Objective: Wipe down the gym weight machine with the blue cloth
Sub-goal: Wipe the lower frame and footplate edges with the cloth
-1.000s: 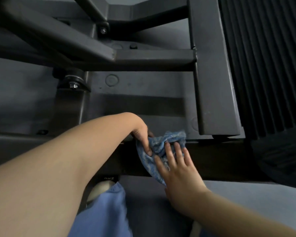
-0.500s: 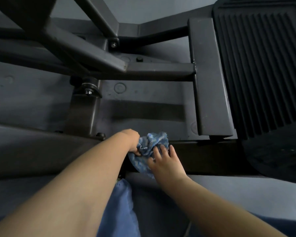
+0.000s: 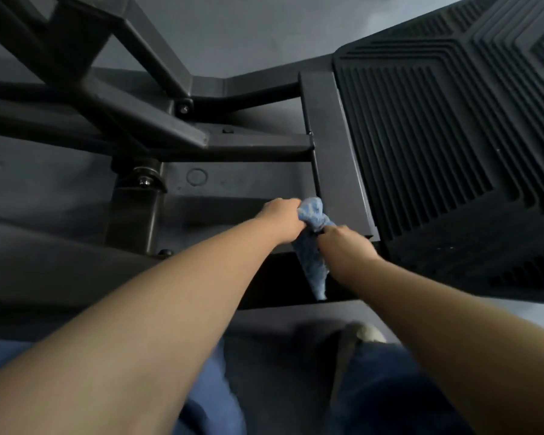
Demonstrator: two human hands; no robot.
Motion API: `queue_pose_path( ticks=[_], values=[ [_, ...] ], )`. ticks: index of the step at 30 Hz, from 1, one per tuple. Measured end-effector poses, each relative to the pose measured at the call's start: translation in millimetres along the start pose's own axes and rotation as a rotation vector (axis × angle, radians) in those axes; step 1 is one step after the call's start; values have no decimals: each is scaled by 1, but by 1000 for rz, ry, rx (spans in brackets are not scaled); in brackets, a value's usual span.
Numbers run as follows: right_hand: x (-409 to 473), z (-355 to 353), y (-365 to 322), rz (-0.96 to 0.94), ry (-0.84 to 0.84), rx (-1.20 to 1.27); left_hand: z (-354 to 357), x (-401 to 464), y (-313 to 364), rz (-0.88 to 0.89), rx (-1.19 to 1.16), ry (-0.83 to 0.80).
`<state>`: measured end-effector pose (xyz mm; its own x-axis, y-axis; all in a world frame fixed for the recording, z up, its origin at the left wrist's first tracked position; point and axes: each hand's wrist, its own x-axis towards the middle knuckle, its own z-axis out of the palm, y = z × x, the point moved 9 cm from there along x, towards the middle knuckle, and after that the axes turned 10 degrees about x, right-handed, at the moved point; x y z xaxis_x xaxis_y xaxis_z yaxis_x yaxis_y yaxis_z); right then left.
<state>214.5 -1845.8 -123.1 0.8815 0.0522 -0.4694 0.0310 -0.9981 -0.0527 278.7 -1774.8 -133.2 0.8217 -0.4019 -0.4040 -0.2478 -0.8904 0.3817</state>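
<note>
The blue cloth (image 3: 313, 243) hangs bunched between both hands, its tail drooping toward the floor. My left hand (image 3: 283, 219) grips its upper end, pressed near the base of a dark grey upright bar (image 3: 333, 146) of the weight machine. My right hand (image 3: 346, 243) is closed on the cloth's middle, just right of the left hand. The machine's dark frame (image 3: 157, 127) of crossing steel beams fills the upper left. A black ribbed footplate (image 3: 446, 127) stands at the right.
A bolted foot (image 3: 143, 180) of the frame sits left of the hands on the grey base plate (image 3: 233, 186). My blue trouser legs (image 3: 211, 400) and a shoe tip (image 3: 366, 332) are at the bottom, on grey floor.
Both hands have shifted up and to the right with the cloth, reaching the upright bar. The right hand went from flat on the cloth to closed on it, and the cloth now hangs long.
</note>
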Motion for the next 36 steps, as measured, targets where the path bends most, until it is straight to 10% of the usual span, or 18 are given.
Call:
queue_pose_path(
  ticks=[10, 16, 21, 36],
  values=[
    [5, -41, 91, 212, 153, 315, 29, 12, 59, 63, -192, 78],
    [11, 10, 72, 179, 252, 747, 31, -7, 91, 234, 286, 349],
    [47, 4, 82, 160, 241, 714, 50, 35, 76, 178, 296, -41],
    [184, -81, 106, 4, 268, 629, -28, 169, 52, 73, 417, 76]
  ],
)
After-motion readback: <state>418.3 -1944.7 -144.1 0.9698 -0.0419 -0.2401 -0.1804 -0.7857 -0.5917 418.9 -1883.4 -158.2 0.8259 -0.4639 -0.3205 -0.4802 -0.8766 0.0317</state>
